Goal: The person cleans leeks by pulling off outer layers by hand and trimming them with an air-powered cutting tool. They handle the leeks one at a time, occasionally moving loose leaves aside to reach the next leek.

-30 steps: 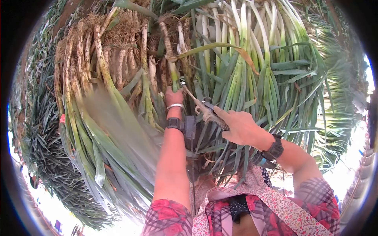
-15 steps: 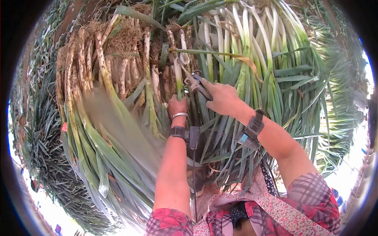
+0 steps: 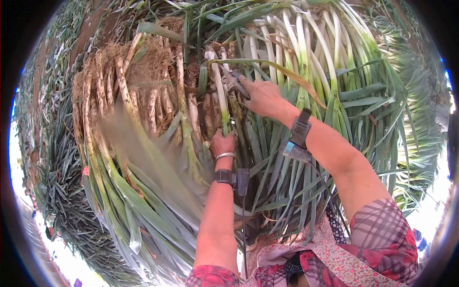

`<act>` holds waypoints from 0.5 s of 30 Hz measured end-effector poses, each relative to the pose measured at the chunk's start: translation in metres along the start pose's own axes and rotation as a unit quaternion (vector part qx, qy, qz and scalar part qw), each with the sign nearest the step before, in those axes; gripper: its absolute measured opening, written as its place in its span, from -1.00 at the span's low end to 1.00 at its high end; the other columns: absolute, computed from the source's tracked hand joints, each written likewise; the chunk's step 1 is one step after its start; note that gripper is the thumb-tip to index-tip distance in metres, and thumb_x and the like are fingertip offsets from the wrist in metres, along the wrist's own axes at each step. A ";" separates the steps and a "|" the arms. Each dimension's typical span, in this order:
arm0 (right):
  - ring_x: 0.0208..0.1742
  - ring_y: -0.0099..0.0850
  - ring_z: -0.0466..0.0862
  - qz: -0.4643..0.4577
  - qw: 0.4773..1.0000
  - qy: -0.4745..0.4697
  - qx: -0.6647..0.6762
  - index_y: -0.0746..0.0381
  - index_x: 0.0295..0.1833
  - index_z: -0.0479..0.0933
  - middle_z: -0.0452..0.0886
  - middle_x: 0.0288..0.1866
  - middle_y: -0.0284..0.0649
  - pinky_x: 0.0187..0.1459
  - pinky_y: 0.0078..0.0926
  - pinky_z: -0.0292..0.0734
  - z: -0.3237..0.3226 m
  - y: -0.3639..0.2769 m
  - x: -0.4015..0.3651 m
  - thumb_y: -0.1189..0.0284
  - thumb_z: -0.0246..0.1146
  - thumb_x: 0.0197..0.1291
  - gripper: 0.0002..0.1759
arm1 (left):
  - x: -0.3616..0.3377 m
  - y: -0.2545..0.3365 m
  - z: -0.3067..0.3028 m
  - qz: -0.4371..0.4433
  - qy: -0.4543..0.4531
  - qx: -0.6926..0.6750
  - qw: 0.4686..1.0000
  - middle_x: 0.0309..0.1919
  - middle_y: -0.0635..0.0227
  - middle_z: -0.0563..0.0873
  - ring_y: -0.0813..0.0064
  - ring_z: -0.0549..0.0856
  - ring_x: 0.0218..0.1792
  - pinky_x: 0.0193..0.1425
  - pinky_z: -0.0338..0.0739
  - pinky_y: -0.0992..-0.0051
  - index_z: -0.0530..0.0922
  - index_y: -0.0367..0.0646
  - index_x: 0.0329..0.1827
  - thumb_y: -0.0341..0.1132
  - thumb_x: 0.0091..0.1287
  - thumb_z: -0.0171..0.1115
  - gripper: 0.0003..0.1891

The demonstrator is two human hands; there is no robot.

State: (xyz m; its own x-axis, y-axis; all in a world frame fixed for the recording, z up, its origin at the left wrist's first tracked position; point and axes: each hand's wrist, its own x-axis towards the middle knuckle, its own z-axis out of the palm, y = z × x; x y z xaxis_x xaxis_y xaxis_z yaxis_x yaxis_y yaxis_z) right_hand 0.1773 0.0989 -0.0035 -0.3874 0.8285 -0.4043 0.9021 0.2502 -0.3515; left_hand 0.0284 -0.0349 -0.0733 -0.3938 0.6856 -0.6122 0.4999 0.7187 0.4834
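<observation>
My left hand [image 3: 223, 142] is closed around the green part of a long green onion [image 3: 220, 88], whose pale stem points up and away from me. Just to its right, my right hand [image 3: 263, 98] grips metal shears [image 3: 233, 82], with the jaws close beside that stem; my fingers partly cover the handles. Left of my hands lie soil-stained green onions [image 3: 126, 88] with tangled roots [image 3: 148, 55]. On the right, a pile of cleaner green onions [image 3: 299, 40] shows white stems, their leaves trailing toward me.
A yellowed leaf [image 3: 299, 79] arches across the stems above my right hand. More leafy onions [image 3: 52, 172] are heaped along the left edge, and another row [image 3: 420, 119] runs down the right. A blurred, pale streak covers part of the left bundle.
Both hands and the held onion sit slightly differently in view: the left lower and to the right, the right higher. The shears have shifted up along the stem, whose upper part looks whiter.
</observation>
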 end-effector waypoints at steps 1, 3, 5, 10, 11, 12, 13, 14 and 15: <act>-0.12 -0.03 0.63 0.002 1.000 0.020 -0.003 0.17 0.40 0.23 0.62 -0.17 0.02 -0.10 -0.13 0.52 -0.001 0.000 0.002 0.32 0.26 -0.07 -0.18 | 0.001 0.000 0.001 0.001 -0.004 -0.008 1.000 -0.16 -0.08 0.69 -0.03 0.66 -0.09 0.01 0.51 0.18 0.60 -0.31 -0.01 -0.14 0.07 0.32 -0.51; -0.13 -0.03 0.64 0.004 1.000 0.003 0.000 0.16 0.39 0.24 0.63 -0.18 0.01 -0.11 -0.12 0.52 -0.003 0.002 0.000 0.33 0.26 -0.07 -0.19 | -0.001 -0.001 0.003 0.000 0.006 0.014 1.000 -0.19 -0.08 0.69 -0.04 0.66 -0.12 -0.02 0.51 0.18 0.61 -0.30 -0.05 -0.14 0.07 0.32 -0.54; -0.13 -0.04 0.64 0.007 1.000 -0.015 0.005 0.16 0.39 0.25 0.63 -0.20 0.01 -0.12 -0.12 0.53 -0.009 0.001 -0.008 0.33 0.25 -0.06 -0.21 | -0.004 0.002 0.001 0.000 0.015 0.037 0.999 -0.22 -0.08 0.69 -0.05 0.66 -0.14 -0.04 0.51 0.17 0.62 -0.29 -0.10 -0.14 0.07 0.31 -0.57; -0.16 -0.02 0.64 -0.006 0.997 -0.073 0.034 0.15 0.37 0.27 0.63 -0.23 0.01 -0.12 -0.10 0.52 -0.022 -0.003 -0.048 0.32 0.26 -0.10 -0.20 | -0.017 0.025 -0.024 0.034 0.056 0.092 0.994 -0.27 -0.09 0.69 -0.11 0.63 -0.19 -0.08 0.52 0.17 0.63 -0.30 -0.17 -0.13 0.07 0.30 -0.60; -0.17 0.00 0.63 -0.008 0.996 -0.075 0.052 0.16 0.36 0.29 0.62 -0.23 0.04 -0.12 -0.10 0.52 -0.025 -0.002 -0.056 0.34 0.25 -0.14 -0.20 | -0.023 0.032 -0.031 0.037 0.097 0.089 0.991 -0.36 0.00 0.69 0.02 0.66 -0.29 -0.14 0.52 0.21 0.63 -0.32 -0.21 -0.17 0.09 0.31 -0.64; -0.17 0.00 0.63 -0.008 0.996 -0.072 0.055 0.16 0.36 0.29 0.62 -0.23 0.04 -0.12 -0.10 0.52 -0.030 -0.001 -0.064 0.34 0.25 -0.14 -0.20 | -0.027 0.041 -0.040 0.040 0.099 0.092 0.990 -0.36 0.00 0.69 0.02 0.66 -0.29 -0.14 0.52 0.21 0.63 -0.32 -0.21 -0.17 0.09 0.31 -0.64; -0.17 0.01 0.63 -0.007 0.992 -0.081 0.092 0.16 0.35 0.30 0.62 -0.24 0.05 -0.13 -0.09 0.51 -0.037 0.000 -0.073 0.35 0.24 -0.15 -0.20 | -0.029 0.050 -0.052 0.071 0.087 0.014 0.994 -0.40 0.06 0.69 0.12 0.66 -0.32 -0.15 0.53 0.23 0.63 -0.30 -0.21 -0.18 0.10 0.31 -0.66; -0.18 0.03 0.62 -0.006 0.987 -0.092 0.129 0.17 0.34 0.31 0.62 -0.25 0.07 -0.13 -0.08 0.50 -0.046 0.001 -0.084 0.36 0.23 -0.16 -0.21 | -0.029 0.055 -0.062 0.102 0.073 -0.062 0.990 -0.43 0.12 0.70 0.23 0.66 -0.35 -0.16 0.53 0.24 0.64 -0.29 -0.21 -0.20 0.11 0.32 -0.68; -0.24 0.04 0.61 -0.015 0.984 -0.076 0.163 0.17 0.34 0.32 0.61 -0.33 0.06 -0.15 -0.15 0.51 -0.058 0.002 -0.095 0.39 0.21 -0.18 -0.20 | -0.022 0.062 -0.070 0.048 0.019 -0.145 0.988 -0.39 0.07 0.68 0.37 0.61 -0.42 -0.27 0.49 0.37 0.63 -0.29 -0.19 -0.23 0.12 0.30 -0.69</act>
State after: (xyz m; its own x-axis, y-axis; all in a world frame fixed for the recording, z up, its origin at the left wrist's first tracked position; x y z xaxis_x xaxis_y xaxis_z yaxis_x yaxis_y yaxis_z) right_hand 0.2275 0.0495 0.0833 -0.4599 0.7319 -0.5027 0.7903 0.0792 -0.6076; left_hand 0.0145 0.0030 0.0141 -0.3871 0.7528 -0.5324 0.2976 0.6486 0.7006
